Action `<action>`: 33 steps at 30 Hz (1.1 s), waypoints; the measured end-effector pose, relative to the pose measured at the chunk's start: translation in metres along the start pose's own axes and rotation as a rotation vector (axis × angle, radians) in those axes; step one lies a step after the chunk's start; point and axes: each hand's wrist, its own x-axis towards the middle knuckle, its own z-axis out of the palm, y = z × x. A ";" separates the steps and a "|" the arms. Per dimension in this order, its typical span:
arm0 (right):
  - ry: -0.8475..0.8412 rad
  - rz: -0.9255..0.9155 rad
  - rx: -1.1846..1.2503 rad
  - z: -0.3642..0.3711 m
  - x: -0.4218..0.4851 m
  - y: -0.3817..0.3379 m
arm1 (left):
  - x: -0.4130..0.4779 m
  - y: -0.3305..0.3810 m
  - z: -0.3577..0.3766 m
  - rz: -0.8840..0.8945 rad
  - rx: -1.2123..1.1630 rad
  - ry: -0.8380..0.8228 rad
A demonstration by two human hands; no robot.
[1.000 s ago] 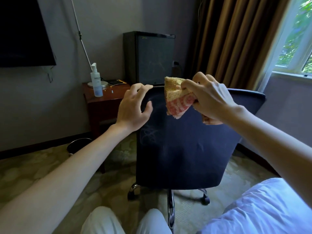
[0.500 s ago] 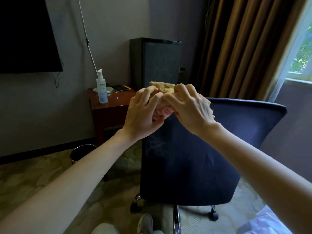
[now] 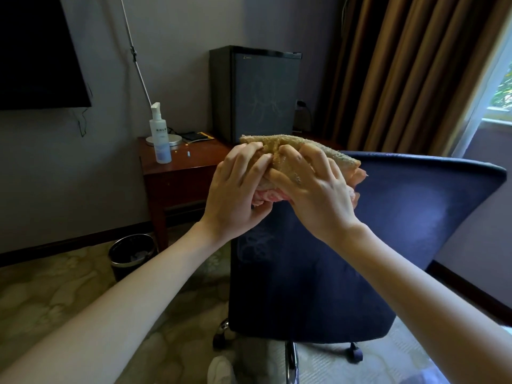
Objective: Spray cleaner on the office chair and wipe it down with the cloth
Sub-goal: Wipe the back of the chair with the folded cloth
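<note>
The cloth (image 3: 277,143) is bunched between both my hands, tan side up and its pink part bulging out underneath, right at the top edge of the office chair (image 3: 401,217) backrest; I cannot tell whether it touches the rim or sits just in front of it. My left hand (image 3: 235,195) grips its near end with the fingers curled over the top, and my right hand (image 3: 315,195) clamps the rest from above, fingers spread across the folds. I hold it with both hands, I think, because I am gathering it into a thick pad that will fit one palm and press evenly on the fabric. I hold it high because the top of the backrest looks like the sensible place to start wiping downward. The chair is turned with its back toward me, so the broad dark panel is within reach. The spray bottle (image 3: 160,137) stands upright on the wooden side table (image 3: 182,173) to the left, well apart from the chair, with a waste bin (image 3: 130,254) on the floor below it.
</note>
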 end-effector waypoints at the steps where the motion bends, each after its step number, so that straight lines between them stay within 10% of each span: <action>1: 0.012 -0.003 -0.005 0.002 -0.002 0.000 | -0.002 0.001 0.002 0.005 0.006 0.023; 16: 0.164 -0.037 -0.031 0.045 -0.049 0.000 | -0.050 -0.002 0.030 0.032 0.163 -0.039; 33: -0.221 -0.087 -0.055 0.093 -0.157 -0.026 | -0.150 0.014 0.103 0.151 0.239 -0.199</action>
